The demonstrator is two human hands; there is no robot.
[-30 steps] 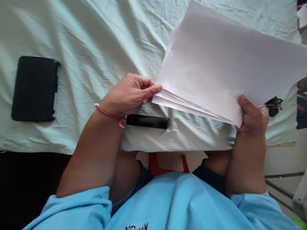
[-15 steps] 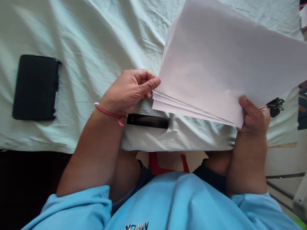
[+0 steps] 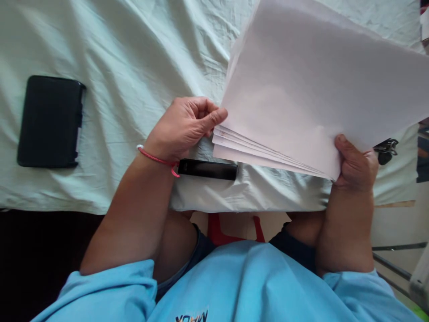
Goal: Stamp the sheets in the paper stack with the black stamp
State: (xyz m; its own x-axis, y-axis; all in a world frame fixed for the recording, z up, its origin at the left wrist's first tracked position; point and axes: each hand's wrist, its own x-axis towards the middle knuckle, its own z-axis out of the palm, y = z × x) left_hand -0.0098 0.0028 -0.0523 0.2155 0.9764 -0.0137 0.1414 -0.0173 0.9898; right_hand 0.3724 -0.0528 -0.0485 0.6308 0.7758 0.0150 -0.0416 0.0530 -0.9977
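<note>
A stack of white paper sheets (image 3: 311,80) is held up over the cloth-covered surface, tilted, its near edges fanned apart at the left corner. My left hand (image 3: 189,123) pinches that near-left corner between thumb and fingers, the thumb on top. At the near-right corner my right hand (image 3: 358,165) grips the stack, thumb on the top sheet and fingers hidden beneath. Just below my left hand lies a stapler-like black oblong object (image 3: 208,170), partly behind the wrist with its red cord bracelet.
A black flat case or tablet (image 3: 50,121) lies at the left on the pale green cloth (image 3: 134,53). Keys (image 3: 385,150) rest beside my right hand. Below the cloth's front edge shows a red stool (image 3: 217,230); metal bars (image 3: 392,264) stand at the lower right.
My left hand has shifted slightly to the right, and the sheets' edges at the left corner are a little more fanned. My right hand stays where it was.
</note>
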